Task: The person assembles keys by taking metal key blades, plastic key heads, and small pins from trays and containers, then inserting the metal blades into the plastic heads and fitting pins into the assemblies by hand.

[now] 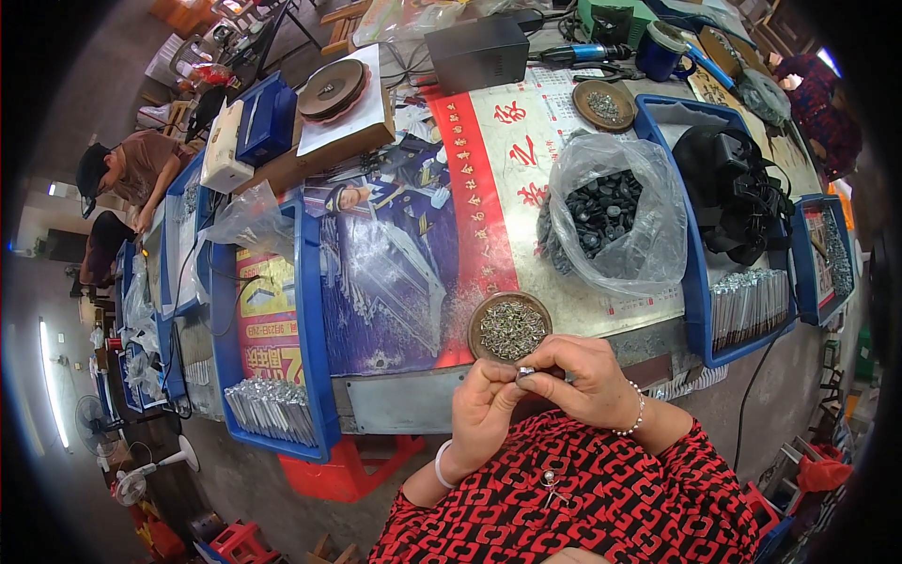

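With our left hand (483, 414) and right hand (587, 381) we pinch a small shiny piece (526, 372) between meeting fingertips, its long axis too small to tell, the round dish (474, 341) of metal bits (512, 329) just beyond both, the clear bag (652, 256) farther right.

A co-worker (146, 169) in a dark cap (92, 167) leans forward at far left, above a lit tube (54, 385) and a fan (91, 420) in the frame's lower left. Another person (814, 113) in patterned clothing appears at upper right. A dark box (477, 54) stands at upper center, a blue mug (658, 61) to its right; a red stool (334, 475) sits lower left of center.
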`<state>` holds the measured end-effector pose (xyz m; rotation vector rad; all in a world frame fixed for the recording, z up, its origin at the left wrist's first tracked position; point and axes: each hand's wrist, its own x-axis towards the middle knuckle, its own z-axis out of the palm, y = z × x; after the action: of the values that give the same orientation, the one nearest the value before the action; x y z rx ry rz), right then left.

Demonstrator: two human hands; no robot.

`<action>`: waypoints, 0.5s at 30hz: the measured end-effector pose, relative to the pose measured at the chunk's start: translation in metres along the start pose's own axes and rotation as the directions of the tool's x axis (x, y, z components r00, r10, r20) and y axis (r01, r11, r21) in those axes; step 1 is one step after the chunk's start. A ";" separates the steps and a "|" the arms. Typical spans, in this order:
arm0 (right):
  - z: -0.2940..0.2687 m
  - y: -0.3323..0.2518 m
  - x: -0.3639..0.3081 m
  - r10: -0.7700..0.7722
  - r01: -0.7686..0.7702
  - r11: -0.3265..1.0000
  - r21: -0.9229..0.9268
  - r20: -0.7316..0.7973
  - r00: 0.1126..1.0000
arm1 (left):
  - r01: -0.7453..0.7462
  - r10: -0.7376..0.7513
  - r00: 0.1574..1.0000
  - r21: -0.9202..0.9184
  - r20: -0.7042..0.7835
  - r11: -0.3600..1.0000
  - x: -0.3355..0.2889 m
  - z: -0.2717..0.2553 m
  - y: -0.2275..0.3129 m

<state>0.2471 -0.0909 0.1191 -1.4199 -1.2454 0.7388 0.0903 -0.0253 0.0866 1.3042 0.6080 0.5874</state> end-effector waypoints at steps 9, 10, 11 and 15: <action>0.005 0.015 0.000 0.284 -0.301 0.927 0.225 0.103 0.953 | 0.252 -0.221 0.963 -0.220 0.154 0.942 0.011 -0.002 0.011; 0.005 0.013 0.003 0.396 -0.424 0.823 0.379 0.152 0.905 | 0.310 -0.273 0.943 -0.202 0.190 0.929 0.016 -0.006 0.008; 0.005 0.019 0.005 0.438 -0.464 0.759 0.456 0.170 0.883 | 0.321 -0.284 0.940 -0.210 0.191 0.923 0.022 -0.008 0.009; 0.004 0.039 0.014 0.467 -0.472 0.724 0.503 0.147 0.872 | 0.526 -0.471 0.841 -0.197 0.267 0.828 0.043 -0.011 0.019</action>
<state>0.2586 -0.0721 0.0836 -1.2629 -0.5920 1.3265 0.1116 0.0159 0.1005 0.8847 0.6429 0.0839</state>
